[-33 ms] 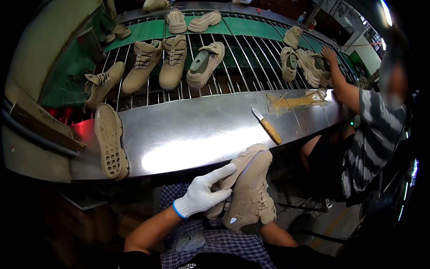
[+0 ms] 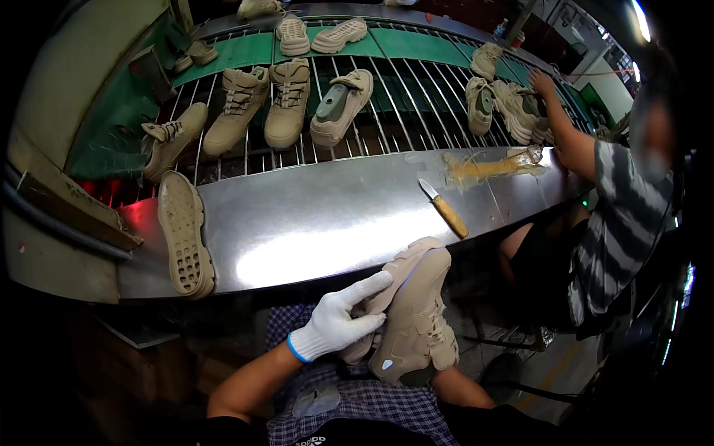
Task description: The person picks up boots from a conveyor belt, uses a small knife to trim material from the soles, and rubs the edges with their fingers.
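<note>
A beige lace-up shoe [image 2: 407, 327] is held tilted on its side in front of me, toe pointing away. Its pale, chunky sole [image 2: 401, 269] faces left, with a bluish-purple line along the seam between sole and upper. My left hand [image 2: 341, 318], in a white knitted glove with a blue cuff, is closed on the sole's edge, thumb toward the upper. My right hand is hidden behind the shoe; only the right forearm [image 2: 462, 388] shows, coming up to the shoe's heel end.
On the metal ledge [image 2: 335, 201] lie a loose beige sole [image 2: 186, 234], a wooden-handled knife [image 2: 448, 215] and yellowish tape [image 2: 487, 169]. Beyond, several beige shoes [image 2: 287, 104] stand on a roller conveyor [image 2: 401, 97]. At right, a co-worker's arm [image 2: 569, 134] reaches to shoes there.
The co-worker's hand at the right has shifted slightly. My hands and the shoe look nearly the same.
</note>
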### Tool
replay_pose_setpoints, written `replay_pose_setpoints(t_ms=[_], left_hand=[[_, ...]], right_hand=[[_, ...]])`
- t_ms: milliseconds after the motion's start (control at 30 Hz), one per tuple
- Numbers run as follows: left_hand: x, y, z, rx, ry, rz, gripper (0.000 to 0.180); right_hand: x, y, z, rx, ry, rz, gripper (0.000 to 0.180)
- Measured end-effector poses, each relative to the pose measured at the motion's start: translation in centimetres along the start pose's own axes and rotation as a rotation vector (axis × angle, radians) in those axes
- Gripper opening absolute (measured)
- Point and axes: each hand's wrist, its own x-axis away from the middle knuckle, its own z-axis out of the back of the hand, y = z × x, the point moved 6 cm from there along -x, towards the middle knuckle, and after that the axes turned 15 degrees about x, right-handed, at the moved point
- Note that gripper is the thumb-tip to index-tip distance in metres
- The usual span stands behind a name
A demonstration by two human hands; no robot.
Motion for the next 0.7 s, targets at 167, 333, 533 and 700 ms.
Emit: replay_pose_setpoints(t_ms=[167, 333, 533, 700], left_hand=[[0.8, -0.1, 0.1, 0.073, -0.027, 0.102, 0.072], [0.8, -0.3, 0.2, -0.008, -0.054, 0.016, 0.073], [0.6, -1.2, -0.1, -0.04, -0.082, -0.033, 0.077], [0.9, -2.0, -0.7, -0.092, -0.085, -0.09, 0.082]], right_hand=[[0.3, -0.4, -0.6, -0.059, 0.024, -0.007, 0.071], [0.9, -0.6, -0.7, -0.082, 0.039, -0.015, 0.07], [1.6, -0.6, -0.7, -0.096, 0.059, -0.029, 0.069], [2.1, -0.8, -0.6, -0.101, 0.081, -0.043, 0.068]])
